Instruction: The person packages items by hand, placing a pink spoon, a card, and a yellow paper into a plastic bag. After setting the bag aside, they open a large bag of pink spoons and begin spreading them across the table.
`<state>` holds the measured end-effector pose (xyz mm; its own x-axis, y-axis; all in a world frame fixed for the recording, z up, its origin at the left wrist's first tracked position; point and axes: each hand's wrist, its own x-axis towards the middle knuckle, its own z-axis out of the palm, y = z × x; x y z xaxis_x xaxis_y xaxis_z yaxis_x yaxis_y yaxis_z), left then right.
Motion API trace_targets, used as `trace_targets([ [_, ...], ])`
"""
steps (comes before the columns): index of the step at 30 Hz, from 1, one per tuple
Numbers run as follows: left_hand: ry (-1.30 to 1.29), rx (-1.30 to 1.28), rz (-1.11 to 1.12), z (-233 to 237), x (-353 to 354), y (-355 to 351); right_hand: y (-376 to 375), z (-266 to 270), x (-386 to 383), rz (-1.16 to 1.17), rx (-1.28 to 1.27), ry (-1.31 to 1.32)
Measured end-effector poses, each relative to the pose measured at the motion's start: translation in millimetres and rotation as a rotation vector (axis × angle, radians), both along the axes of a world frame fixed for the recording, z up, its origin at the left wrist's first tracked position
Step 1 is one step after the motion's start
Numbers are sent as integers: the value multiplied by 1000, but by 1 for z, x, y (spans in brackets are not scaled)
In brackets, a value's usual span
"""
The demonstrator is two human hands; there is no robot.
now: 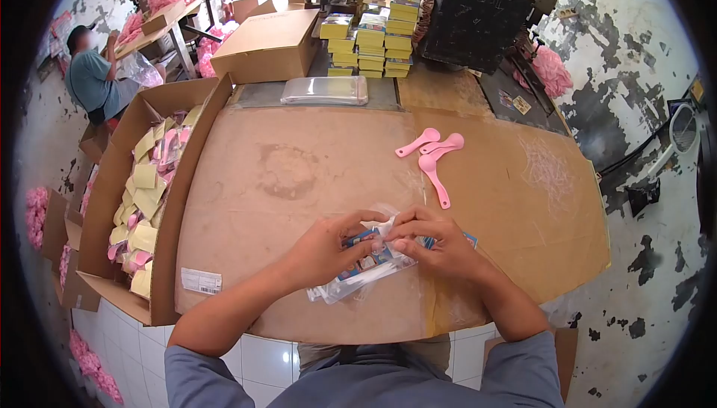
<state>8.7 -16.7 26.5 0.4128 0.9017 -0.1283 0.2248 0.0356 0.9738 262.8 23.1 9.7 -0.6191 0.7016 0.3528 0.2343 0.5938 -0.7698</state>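
Note:
My left hand and my right hand meet near the table's front edge, fingers curled and pinching a clear plastic bag between them. Under and beside the fingers lie blue printed cards, partly hidden by my hands. More clear plastic bags lie in a loose pile just below. Beyond my right hand, several pink plastic scoops rest in a small cluster on the cardboard-covered table.
A long open carton full of packed pink scoops and yellowish cards stands at left. Behind are a closed carton, a clear plastic packet stack, stacked card bundles and a dark machine. Another person sits far left.

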Motion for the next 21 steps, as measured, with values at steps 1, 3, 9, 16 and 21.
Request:
trace_targets([
  [1, 25, 21, -9, 0, 0, 1, 10, -2, 6, 14, 32, -12],
  [3, 16, 54, 0, -5, -1, 1, 26, 5, 17, -152, 86, -108],
  [9, -235, -3, 111, -16, -4, 7, 48, 5, 44, -520, 47, -282],
  [16, -227, 25, 106, -19, -8, 9, 13, 28, 30, -283, -101, 37],
  [21, -169, -16, 82, -8, -6, 6, 10, 33, 24, -283, -121, 154],
])
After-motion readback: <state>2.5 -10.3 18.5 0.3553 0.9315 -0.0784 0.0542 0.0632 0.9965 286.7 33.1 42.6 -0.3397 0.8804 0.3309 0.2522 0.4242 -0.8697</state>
